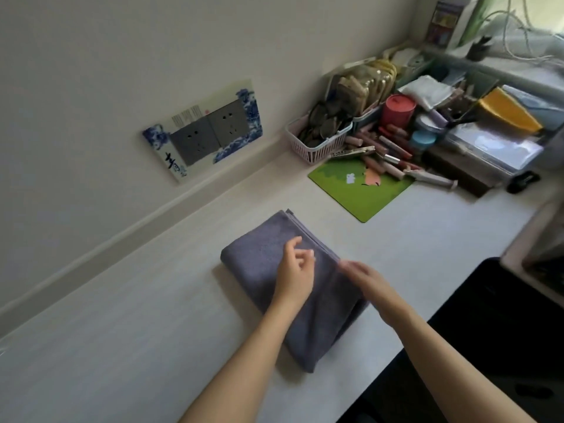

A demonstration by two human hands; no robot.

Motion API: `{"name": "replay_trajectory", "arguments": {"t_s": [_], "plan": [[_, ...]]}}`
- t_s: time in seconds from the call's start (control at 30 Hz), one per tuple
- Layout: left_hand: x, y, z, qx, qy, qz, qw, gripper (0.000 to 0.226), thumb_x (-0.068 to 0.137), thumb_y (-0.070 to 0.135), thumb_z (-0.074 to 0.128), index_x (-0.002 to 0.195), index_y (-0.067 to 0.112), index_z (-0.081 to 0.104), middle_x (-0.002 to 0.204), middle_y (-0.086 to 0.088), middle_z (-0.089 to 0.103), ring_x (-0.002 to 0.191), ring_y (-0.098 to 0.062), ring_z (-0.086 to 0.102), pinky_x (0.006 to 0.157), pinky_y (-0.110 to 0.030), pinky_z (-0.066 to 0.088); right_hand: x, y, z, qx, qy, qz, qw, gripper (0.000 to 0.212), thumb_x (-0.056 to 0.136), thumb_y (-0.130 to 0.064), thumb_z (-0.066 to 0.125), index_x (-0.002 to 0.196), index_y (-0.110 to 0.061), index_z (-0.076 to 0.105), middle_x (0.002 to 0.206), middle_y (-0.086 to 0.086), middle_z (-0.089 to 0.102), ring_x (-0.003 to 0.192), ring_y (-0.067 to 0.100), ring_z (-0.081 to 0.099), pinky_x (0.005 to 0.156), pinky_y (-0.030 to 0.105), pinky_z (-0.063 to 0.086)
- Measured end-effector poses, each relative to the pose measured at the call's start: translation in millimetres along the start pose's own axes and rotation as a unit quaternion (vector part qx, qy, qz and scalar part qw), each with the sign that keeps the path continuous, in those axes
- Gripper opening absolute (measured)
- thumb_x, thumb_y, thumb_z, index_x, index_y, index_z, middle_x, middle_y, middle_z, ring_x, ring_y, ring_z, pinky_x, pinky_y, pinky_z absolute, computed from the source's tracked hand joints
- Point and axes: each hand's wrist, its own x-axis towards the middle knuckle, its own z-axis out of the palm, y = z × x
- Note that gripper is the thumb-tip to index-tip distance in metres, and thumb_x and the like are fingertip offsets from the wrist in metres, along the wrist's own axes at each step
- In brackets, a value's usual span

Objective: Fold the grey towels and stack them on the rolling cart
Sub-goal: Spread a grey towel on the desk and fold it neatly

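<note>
A grey towel (262, 264) lies folded into a long rectangle on the white desk (137, 346), running from the middle toward the near right edge. My left hand (294, 271) hovers over the towel's middle with fingers loosely curled, holding nothing. My right hand (363, 277) lies over the towel's right edge with fingers stretched out; it is blurred. No rolling cart is in view.
A green mouse mat (360, 193) lies behind the towel. Behind it are a pink basket (308, 148), lipsticks, a red jar (396, 109) and stacked boxes. Wall sockets (210, 129) sit at the left. A dark chair (503, 331) is at the desk's right edge.
</note>
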Motion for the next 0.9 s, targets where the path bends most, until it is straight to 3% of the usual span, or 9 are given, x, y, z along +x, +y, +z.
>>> {"name": "replay_trajectory", "arguments": {"t_s": [0.07,0.13,0.23,0.3,0.43,0.57,0.7,0.8,0.9], "plan": [[4,-16,-3,0.060,0.055,0.028,0.996,0.024,0.094,0.018,0.045,0.116,0.014,0.054,0.105,-0.006,0.060,0.093,-0.016,0.059,0.085,-0.027,0.046,13,10,-5,-0.206,0.014,-0.005,0.979,0.052,0.071,-0.044,0.075,0.113,-0.020,0.057,0.103,-0.007,0.060,0.099,0.013,0.056,0.080,0.025,0.041],[8,-29,-15,0.157,0.124,0.096,0.975,0.032,0.088,0.022,0.040,0.107,0.011,0.063,0.105,-0.006,0.062,0.098,-0.020,0.058,0.089,-0.031,0.046,17,14,-4,-0.299,0.032,-0.020,0.954,0.035,0.076,-0.028,0.069,0.107,-0.019,0.055,0.097,-0.002,0.062,0.092,0.019,0.058,0.071,0.027,0.041],[22,-40,-32,0.261,0.215,0.185,0.923,0.036,0.084,0.021,0.038,0.100,0.011,0.068,0.105,-0.007,0.066,0.100,-0.028,0.060,0.091,-0.036,0.045,16,20,-9,-0.239,0.052,-0.058,0.968,0.018,0.079,-0.016,0.058,0.096,-0.021,0.053,0.082,-0.001,0.064,0.075,0.019,0.057,0.058,0.023,0.040],[34,-47,-36,0.333,0.222,0.184,0.898,0.038,0.085,0.022,0.040,0.106,0.012,0.069,0.117,-0.012,0.064,0.112,-0.031,0.058,0.097,-0.041,0.042,17,27,-17,-0.207,0.065,-0.086,0.973,0.018,0.079,-0.011,0.055,0.092,-0.023,0.052,0.075,-0.003,0.062,0.069,0.018,0.055,0.054,0.015,0.037],[48,-63,-27,0.527,0.076,0.069,0.843,0.058,0.087,0.047,0.032,0.136,0.021,0.048,0.144,-0.017,0.043,0.133,-0.041,0.038,0.106,-0.062,0.021,21,45,-22,-0.214,0.056,-0.127,0.967,0.023,0.077,-0.013,0.054,0.100,-0.019,0.056,0.087,-0.006,0.058,0.082,0.014,0.052,0.066,0.019,0.034],[51,-64,-23,0.591,0.021,0.007,0.807,0.063,0.086,0.054,0.030,0.139,0.023,0.044,0.142,-0.019,0.044,0.127,-0.045,0.043,0.100,-0.067,0.027,34,56,-28,-0.236,0.044,-0.171,0.956,0.041,0.081,-0.024,0.047,0.119,-0.014,0.057,0.101,-0.003,0.049,0.103,0.017,0.047,0.088,0.015,0.029],[34,-68,-34,0.582,0.050,-0.081,0.808,0.067,0.083,0.059,0.027,0.134,0.022,0.051,0.130,-0.029,0.050,0.109,-0.047,0.052,0.093,-0.061,0.038,58,40,-32,-0.301,0.017,-0.230,0.925,0.034,0.084,-0.023,0.052,0.114,-0.014,0.065,0.090,-0.001,0.051,0.091,0.027,0.054,0.085,0.020,0.036],[3,-63,-50,0.597,0.086,-0.177,0.778,0.074,0.084,0.067,0.018,0.142,0.026,0.037,0.122,-0.027,0.052,0.104,-0.040,0.052,0.089,-0.047,0.039,89,14,-26,-0.387,0.071,-0.274,0.878,0.035,0.078,-0.039,0.056,0.103,-0.019,0.071,0.085,0.007,0.061,0.080,0.035,0.057,0.075,0.036,0.049],[-25,-61,-75,0.567,0.053,-0.259,0.781,0.067,0.089,0.067,0.025,0.144,0.029,0.023,0.128,-0.018,0.051,0.113,-0.034,0.051,0.094,-0.039,0.039,100,-15,-15,-0.418,0.098,-0.236,0.872,0.051,0.079,-0.054,0.053,0.116,-0.020,0.064,0.100,0.012,0.062,0.095,0.037,0.054,0.085,0.041,0.044]]}}
